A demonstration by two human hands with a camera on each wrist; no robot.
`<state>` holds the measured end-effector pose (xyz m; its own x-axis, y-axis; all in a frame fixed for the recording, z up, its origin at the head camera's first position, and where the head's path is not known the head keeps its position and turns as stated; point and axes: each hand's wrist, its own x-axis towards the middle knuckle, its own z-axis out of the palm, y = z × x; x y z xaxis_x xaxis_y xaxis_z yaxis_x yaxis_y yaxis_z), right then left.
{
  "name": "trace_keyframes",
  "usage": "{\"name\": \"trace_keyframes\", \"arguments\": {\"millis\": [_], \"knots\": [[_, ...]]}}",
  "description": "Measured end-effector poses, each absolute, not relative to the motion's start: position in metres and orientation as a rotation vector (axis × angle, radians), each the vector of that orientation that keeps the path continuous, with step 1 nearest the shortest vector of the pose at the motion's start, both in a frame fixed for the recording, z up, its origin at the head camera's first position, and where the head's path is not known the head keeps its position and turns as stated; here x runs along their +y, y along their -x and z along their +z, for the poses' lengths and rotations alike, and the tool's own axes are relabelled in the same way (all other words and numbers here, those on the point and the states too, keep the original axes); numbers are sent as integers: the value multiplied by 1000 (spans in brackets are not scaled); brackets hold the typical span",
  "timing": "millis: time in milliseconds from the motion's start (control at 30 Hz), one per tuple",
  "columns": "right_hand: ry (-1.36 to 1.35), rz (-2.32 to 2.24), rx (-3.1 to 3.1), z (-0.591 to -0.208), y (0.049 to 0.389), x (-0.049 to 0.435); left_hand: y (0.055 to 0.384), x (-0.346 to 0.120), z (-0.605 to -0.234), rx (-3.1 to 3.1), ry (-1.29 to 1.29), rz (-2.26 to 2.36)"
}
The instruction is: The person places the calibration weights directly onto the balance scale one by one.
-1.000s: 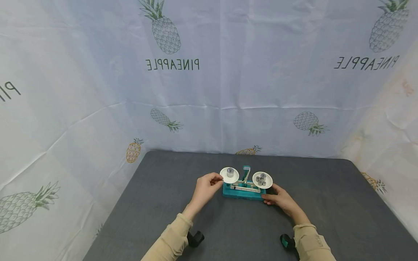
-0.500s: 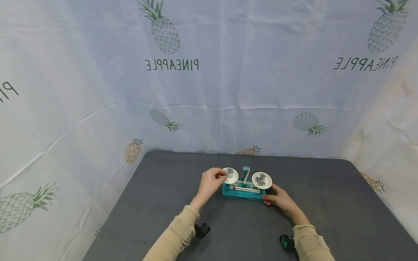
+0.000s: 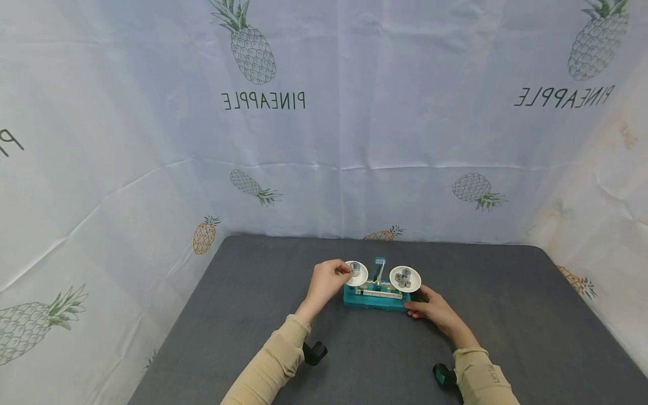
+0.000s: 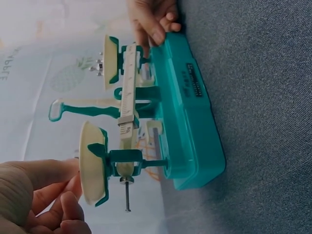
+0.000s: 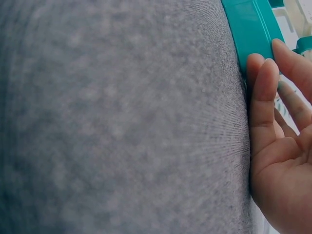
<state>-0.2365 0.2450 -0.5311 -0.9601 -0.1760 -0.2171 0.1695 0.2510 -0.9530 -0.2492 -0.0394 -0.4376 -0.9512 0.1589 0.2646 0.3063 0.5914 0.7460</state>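
Note:
A teal balance scale [image 3: 373, 300] with two white pans stands on the table. My left hand [image 3: 326, 281] is at the left pan [image 3: 361, 278], thumb and fingertips pinching a metal weight [image 3: 355, 266] there; in the left wrist view the pan [image 4: 92, 170] hides the fingertips. Several smaller metal weights [image 3: 404, 278] sit in the right pan [image 3: 415, 284]. My right hand [image 3: 432, 308] grips the right end of the base [image 5: 253, 34], seen close up in the right wrist view. A rider [image 4: 127, 120] sits on the marked beam.
The dark grey table [image 3: 364, 360] spreads around the scale. A pale pineapple-print cloth [image 3: 344, 140] hangs behind and at both sides. Black wrist straps [image 3: 315, 353] show at the sleeves. An adjusting screw [image 4: 127, 197] sticks out from the beam's end.
My left hand has moved right and slightly up, from beside the left pan to over its rim, at the weight. The right hand stays on the base.

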Motion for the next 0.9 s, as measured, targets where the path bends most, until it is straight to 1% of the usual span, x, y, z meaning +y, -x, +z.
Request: {"name": "trace_keyframes", "arguments": {"millis": [900], "knots": [[13, -1763, 2247, -530, 235, 245, 249, -42, -437, -2716, 391, -1291]]}}
